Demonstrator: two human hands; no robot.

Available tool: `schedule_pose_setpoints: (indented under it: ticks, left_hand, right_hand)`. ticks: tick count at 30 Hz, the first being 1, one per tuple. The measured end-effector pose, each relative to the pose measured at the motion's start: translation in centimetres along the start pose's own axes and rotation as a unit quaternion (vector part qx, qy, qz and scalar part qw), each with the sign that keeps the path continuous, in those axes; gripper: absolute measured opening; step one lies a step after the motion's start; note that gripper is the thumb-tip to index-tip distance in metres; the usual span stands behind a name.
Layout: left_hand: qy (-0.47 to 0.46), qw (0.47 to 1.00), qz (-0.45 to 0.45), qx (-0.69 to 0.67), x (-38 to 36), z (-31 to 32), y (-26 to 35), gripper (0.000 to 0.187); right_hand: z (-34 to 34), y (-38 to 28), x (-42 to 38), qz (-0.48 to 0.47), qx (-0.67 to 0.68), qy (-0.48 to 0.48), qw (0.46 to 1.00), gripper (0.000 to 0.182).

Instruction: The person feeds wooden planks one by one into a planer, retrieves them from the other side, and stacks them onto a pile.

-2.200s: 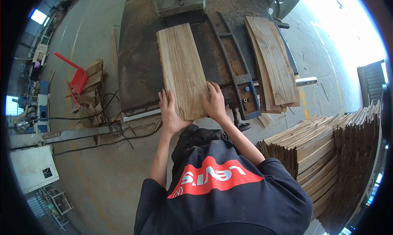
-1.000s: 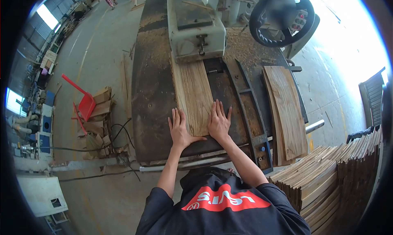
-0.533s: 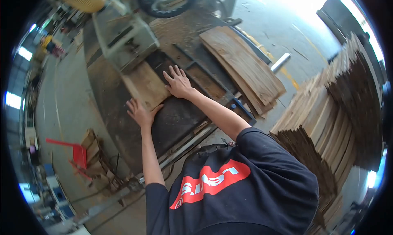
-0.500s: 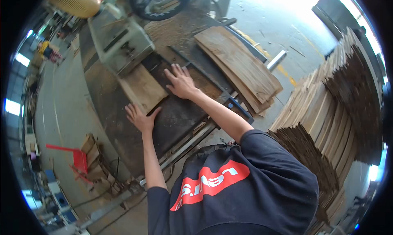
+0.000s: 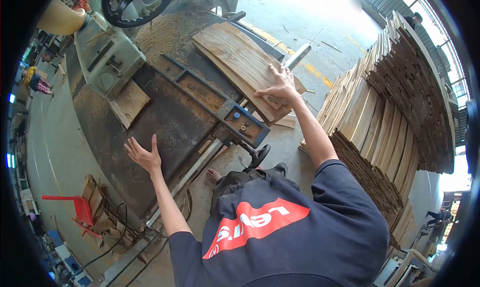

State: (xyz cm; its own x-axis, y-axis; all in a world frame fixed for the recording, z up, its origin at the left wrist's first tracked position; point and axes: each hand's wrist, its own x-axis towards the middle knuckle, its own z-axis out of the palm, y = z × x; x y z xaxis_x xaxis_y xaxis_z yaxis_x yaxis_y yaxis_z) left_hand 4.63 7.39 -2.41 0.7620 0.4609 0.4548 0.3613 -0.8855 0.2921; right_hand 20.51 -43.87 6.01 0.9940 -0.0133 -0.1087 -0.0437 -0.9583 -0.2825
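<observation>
My left hand [image 5: 145, 155] is over the dark machine table [image 5: 165, 132], fingers and thumb spread, holding nothing. Just ahead of it, a short wooden board [image 5: 131, 103] lies partly under a grey-green machine housing [image 5: 117, 62], which hides its far end. My right hand [image 5: 281, 83] lies across the near end of the top plank [image 5: 235, 49] in a small stack, its thumb spread toward the left edge. Its fingers look extended over the wood. Between the hands runs a dark metal fence [image 5: 200, 92] with a blue knob.
A black handwheel [image 5: 137, 2] is beyond the housing, and sawdust [image 5: 165, 32] covers the far table. Tall stacks of boards [image 5: 380, 122] stand at right. A red chair [image 5: 82, 210] is at lower left. Another person [image 5: 37, 80] is at far left.
The board has moved farther under the housing, away from my left hand. My right hand has left the fence side and moved right onto the plank stack. The view has shifted.
</observation>
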Motion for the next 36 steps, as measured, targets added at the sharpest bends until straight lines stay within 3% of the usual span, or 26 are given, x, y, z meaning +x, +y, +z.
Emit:
schedule_pose_setpoints:
  ticks: [6,8,10,12,15,16,17,18,20,21,23,24,26,27,28,29,30,31,32,33,35,36]
  left_hand:
    - [0.047,0.996,0.058,-0.056,-2.7,-1.8,2.0,0.081]
    - [0.072,0.979,0.077,-0.174,-5.1,-2.8,4.4,0.070]
    - [0.087,0.960,0.016,-0.267,-8.0,-4.6,8.6,0.060]
    - [0.027,0.912,-0.051,-0.407,-10.1,-6.9,12.4,0.054]
    - [0.002,0.928,0.002,-0.371,-10.9,-9.6,14.9,0.058]
    - [0.027,0.939,0.071,-0.336,-10.3,-10.7,15.5,0.063]
    - [0.053,0.943,0.139,-0.297,-9.4,-12.0,16.0,0.068]
    - [0.059,0.947,0.129,-0.287,-8.1,-13.4,16.1,0.068]
    - [0.072,0.966,0.233,-0.090,-5.2,-16.3,15.6,0.080]
    - [0.076,0.969,0.221,-0.076,-3.7,-17.5,15.3,0.080]
    - [0.024,0.958,0.285,0.026,-0.8,-19.0,14.1,0.084]
    - [0.029,0.962,0.269,0.039,0.4,-18.6,12.1,0.084]
    - [-0.124,0.948,0.293,0.019,1.1,-17.5,7.4,0.060]
    - [-0.125,0.950,0.284,0.027,0.1,-17.7,6.6,0.060]
    - [-0.174,0.960,0.216,0.031,-1.1,-17.8,6.2,0.046]
    - [-0.219,0.964,0.149,0.034,-2.1,-17.7,6.1,0.034]
    - [-0.069,0.980,0.186,0.026,-3.9,-16.5,5.4,0.021]
    - [-0.043,0.989,0.130,0.055,-5.2,-15.7,5.3,0.022]
    - [-0.022,0.993,0.075,0.083,-6.2,-15.0,5.3,0.023]
    - [-0.024,0.993,0.077,0.085,-6.6,-13.9,5.4,0.023]
    - [-0.047,0.980,-0.074,0.179,-7.2,-11.5,6.8,0.024]
    - [-0.047,0.980,-0.080,0.175,-7.1,-10.7,8.5,0.024]
  right_hand:
    - [0.6,-1.2,-2.0,0.007,0.072,0.061,0.996,0.132]
    - [0.9,-2.4,-3.8,-0.001,0.092,0.110,0.990,0.128]
    - [-0.4,-4.1,-6.4,-0.014,0.083,0.122,0.989,0.125]
    - [0.7,-4.5,-8.2,-0.035,0.092,0.125,0.987,0.124]
    - [-0.4,-6.0,-11.3,-0.132,0.112,0.124,0.977,0.124]
    - [-1.2,-6.4,-12.0,-0.139,0.113,0.115,0.977,0.124]
    - [-2.0,-6.7,-12.4,-0.224,0.079,0.143,0.961,0.125]
    - [-2.7,-7.1,-12.7,-0.311,0.047,0.171,0.934,0.127]
    - [-3.4,-8.0,-12.7,-0.379,0.036,0.161,0.910,0.125]
    - [-3.5,-8.5,-12.6,-0.453,0.007,0.161,0.877,0.117]
    - [-2.3,-9.6,-11.8,-0.568,-0.030,0.195,0.799,0.096]
    - [-0.8,-9.8,-10.8,-0.585,-0.024,0.192,0.788,0.096]
    - [1.7,-10.6,-8.1,-0.658,-0.124,0.302,0.679,0.087]
    - [2.1,-11.4,-7.2,-0.649,-0.063,0.243,0.718,0.088]
    - [2.7,-12.4,-7.5,-0.655,-0.057,0.241,0.714,0.088]
    - [3.4,-13.8,-7.5,-0.547,0.051,0.280,0.788,0.092]
    - [3.7,-15.4,-7.3,-0.421,0.159,0.311,0.837,0.096]
    - [4.1,-16.4,-7.8,-0.410,0.170,0.309,0.841,0.102]
    - [4.4,-17.1,-8.9,-0.419,0.185,0.291,0.840,0.096]
    - [5.0,-17.6,-10.3,-0.443,0.203,0.238,0.840,0.091]
    - [7.2,-18.4,-13.1,-0.477,0.237,0.151,0.833,0.082]
    - [8.6,-18.6,-14.3,-0.488,0.255,0.114,0.827,0.078]
